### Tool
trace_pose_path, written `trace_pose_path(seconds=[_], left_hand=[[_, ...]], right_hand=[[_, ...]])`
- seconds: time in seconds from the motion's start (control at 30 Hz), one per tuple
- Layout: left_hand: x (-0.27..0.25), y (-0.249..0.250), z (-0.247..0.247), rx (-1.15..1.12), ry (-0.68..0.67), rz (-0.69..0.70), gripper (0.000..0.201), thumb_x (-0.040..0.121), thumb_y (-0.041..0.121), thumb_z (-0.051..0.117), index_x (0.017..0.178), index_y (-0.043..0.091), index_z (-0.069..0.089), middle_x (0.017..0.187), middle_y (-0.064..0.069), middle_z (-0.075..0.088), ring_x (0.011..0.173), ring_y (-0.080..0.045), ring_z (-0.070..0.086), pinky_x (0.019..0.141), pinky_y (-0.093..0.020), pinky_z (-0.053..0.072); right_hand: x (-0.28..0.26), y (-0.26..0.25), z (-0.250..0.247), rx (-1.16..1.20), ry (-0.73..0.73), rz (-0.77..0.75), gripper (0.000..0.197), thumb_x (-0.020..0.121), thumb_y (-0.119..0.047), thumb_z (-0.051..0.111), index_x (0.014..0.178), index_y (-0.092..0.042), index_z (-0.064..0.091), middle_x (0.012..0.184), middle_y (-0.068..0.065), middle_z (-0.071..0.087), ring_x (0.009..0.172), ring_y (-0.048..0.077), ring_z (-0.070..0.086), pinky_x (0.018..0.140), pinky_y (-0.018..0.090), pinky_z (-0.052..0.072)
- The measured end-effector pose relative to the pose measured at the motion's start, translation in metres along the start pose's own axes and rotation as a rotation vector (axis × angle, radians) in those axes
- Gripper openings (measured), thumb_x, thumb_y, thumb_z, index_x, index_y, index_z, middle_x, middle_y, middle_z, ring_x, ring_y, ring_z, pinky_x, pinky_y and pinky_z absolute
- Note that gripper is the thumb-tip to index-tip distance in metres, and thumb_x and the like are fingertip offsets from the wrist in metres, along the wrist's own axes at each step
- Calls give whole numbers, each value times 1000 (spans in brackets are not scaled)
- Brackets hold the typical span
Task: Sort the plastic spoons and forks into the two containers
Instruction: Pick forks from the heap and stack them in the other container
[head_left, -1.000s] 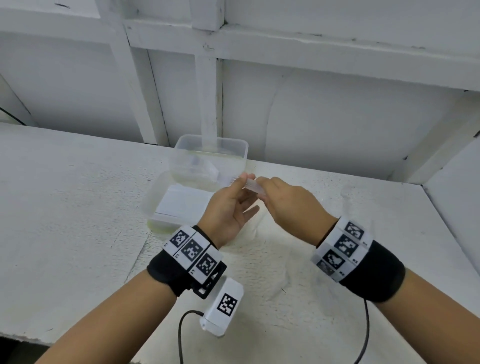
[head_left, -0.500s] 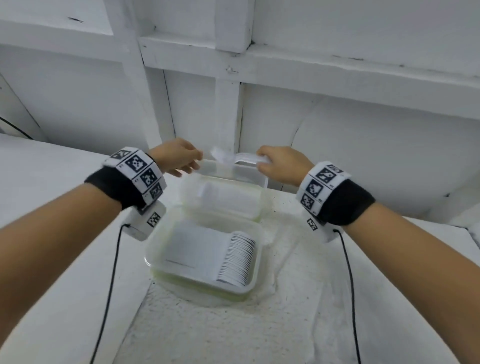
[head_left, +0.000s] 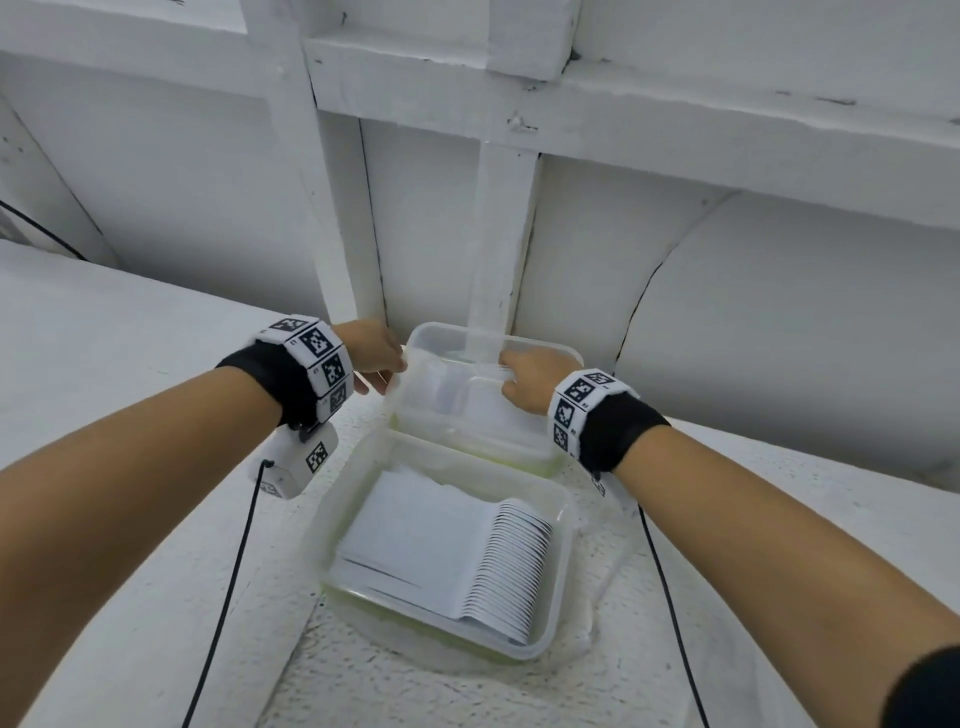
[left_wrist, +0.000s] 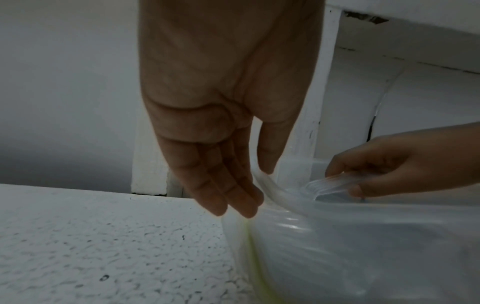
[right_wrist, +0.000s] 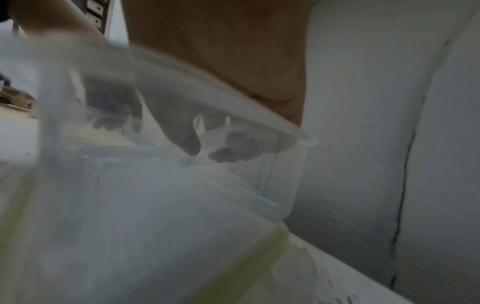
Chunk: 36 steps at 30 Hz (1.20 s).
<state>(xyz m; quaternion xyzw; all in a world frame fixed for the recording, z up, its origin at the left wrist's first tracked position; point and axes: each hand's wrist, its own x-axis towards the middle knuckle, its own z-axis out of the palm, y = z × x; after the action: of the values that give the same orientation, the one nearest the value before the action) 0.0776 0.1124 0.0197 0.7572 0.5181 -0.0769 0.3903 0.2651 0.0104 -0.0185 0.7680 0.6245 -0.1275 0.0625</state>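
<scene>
Two clear plastic containers stand one behind the other. The near container (head_left: 565, 561) holds a neat stack of white spoons (head_left: 511, 561). My left hand (head_left: 382, 358) holds the left rim of the far container (head_left: 470, 447); in the left wrist view the thumb (left_wrist: 266, 164) sits on the rim and the fingers (left_wrist: 233, 201) lie against the outer wall. My right hand (head_left: 524, 376) reaches inside the far container and pinches a small bundle of clear forks (left_wrist: 330, 185), tines pointing left. The right wrist view shows that hand (right_wrist: 207, 152) blurred through the container wall (right_wrist: 285, 185).
Both containers sit on a rough white table (head_left: 130, 395) close to a white wall with upright posts (head_left: 501, 234). Black cables (head_left: 223, 613) run from my wrists across the table on both sides of the near container.
My right hand has dropped with the clear forks from above the far container's rim down into it. My left hand has shifted right onto that container's left rim.
</scene>
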Motion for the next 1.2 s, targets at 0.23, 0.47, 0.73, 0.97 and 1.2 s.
trace_pose_path(seconds=[0.23,0.47,0.73,0.97,1.2], left_hand=[[5,-4,-1,-52,-4,-1,13,95,13,53,103,4,58,87,-12,66,68,-16,63,62,-25,55],[7,-6,1,-130,1,-5,10,94,10,54,100,2,57,78,-12,63,66,-19,62,56,-22,55],[-4,-3,2,-109,30,-30,24,96,16,49,108,-3,58,87,-10,62,71,-20,59,68,-32,53],[-47,4,-3,-32,300,224,27,95,20,46,105,3,64,96,-12,63,86,-24,56,65,-27,46],[-147,32,50,-159,389,553,16,96,20,47,96,15,62,81,6,63,71,-5,58,63,-20,45]], right_hand=[[11,-1,5,0,-81,6,39,94,-33,43,124,-9,52,119,8,60,106,27,58,91,38,48],[9,-3,9,76,-17,41,32,95,-7,40,120,-6,59,120,10,61,110,27,56,95,35,46],[-5,-3,-4,178,-10,71,39,97,-13,33,58,-15,39,61,-2,43,74,23,47,56,26,32],[-106,4,-44,455,139,8,37,99,-18,36,102,11,58,100,23,64,96,36,57,85,39,46],[-251,20,-16,618,249,62,32,98,-20,42,124,-14,60,107,1,68,90,3,56,83,15,37]])
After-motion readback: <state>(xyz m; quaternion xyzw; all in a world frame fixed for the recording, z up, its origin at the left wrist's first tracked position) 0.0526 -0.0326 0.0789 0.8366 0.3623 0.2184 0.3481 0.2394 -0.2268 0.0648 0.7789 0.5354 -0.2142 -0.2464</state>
